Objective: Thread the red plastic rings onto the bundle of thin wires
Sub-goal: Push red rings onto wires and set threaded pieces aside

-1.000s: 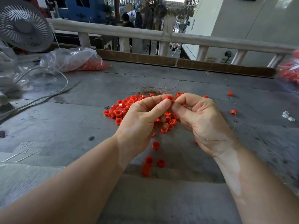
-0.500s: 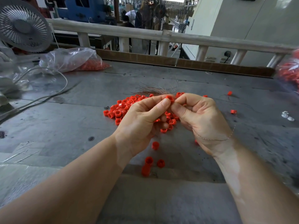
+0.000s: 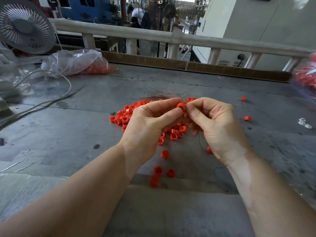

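A: What has changed over the last second?

B: Very little. The left hand (image 3: 150, 127) still pinches one red ring (image 3: 180, 106) between thumb and forefinger, just as before, and the right hand (image 3: 217, 127) stays pressed up against it, its fingers (image 3: 196, 115) curled as if pinching the wires. Both hands sit a touch closer together, and the ring shows more fully above the left thumb.

A: So the ring is not on yet?

B: I cannot tell. The bundle of thin wires (image 3: 164, 95) fans out just beyond the knuckles, on the far side of the hands, and its near end is hidden between the fingertips. My judgement is that the threading of this ring is mid-step, with the wire ends being fed into the hole.

A: And the rest of the rings?

B: The loose pile of rings (image 3: 126, 117) lies on the grey surface (image 3: 68, 134) under and to the left of the hands, with a few strays nearer the person. Much of the task remains.
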{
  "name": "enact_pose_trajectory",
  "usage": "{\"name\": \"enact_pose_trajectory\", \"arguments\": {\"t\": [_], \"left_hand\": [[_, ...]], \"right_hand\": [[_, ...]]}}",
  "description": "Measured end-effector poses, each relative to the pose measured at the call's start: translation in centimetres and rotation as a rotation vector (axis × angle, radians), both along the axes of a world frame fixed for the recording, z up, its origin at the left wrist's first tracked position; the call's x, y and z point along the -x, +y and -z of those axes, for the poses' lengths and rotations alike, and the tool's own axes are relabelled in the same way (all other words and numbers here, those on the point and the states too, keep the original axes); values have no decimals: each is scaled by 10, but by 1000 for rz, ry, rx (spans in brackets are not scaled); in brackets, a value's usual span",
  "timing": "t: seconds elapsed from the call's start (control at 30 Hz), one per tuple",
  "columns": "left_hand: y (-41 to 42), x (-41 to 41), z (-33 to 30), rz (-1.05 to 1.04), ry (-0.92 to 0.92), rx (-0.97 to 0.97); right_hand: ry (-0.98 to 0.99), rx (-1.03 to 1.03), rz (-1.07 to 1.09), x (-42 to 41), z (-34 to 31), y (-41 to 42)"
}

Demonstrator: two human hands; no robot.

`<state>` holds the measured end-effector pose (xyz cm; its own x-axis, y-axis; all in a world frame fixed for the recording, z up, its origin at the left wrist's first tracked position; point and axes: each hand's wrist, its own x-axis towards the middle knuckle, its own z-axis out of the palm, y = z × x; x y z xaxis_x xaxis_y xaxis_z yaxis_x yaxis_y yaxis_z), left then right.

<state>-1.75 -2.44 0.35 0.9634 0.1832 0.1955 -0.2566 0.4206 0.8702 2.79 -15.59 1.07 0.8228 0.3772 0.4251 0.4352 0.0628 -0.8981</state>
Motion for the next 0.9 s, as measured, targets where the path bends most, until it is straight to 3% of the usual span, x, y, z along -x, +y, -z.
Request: {"name": "enact_pose_trajectory", "arguments": {"t": [0.17,0.53,0.73,0.9], "left_hand": [[3,2,-1,-73,-46,-116],[4,5,-5,-114,-154,-293],[-1,3,-2,-57,-154,-249],[0,3,-1,-2,-103,-204]], "right_hand": [[57,-57,-92,1,-3,0],[-28,-42,-105,3,-4,-1],[244,-146,-146,4,-8,-1],[293,-149,-170,6,-10,-2]]}}
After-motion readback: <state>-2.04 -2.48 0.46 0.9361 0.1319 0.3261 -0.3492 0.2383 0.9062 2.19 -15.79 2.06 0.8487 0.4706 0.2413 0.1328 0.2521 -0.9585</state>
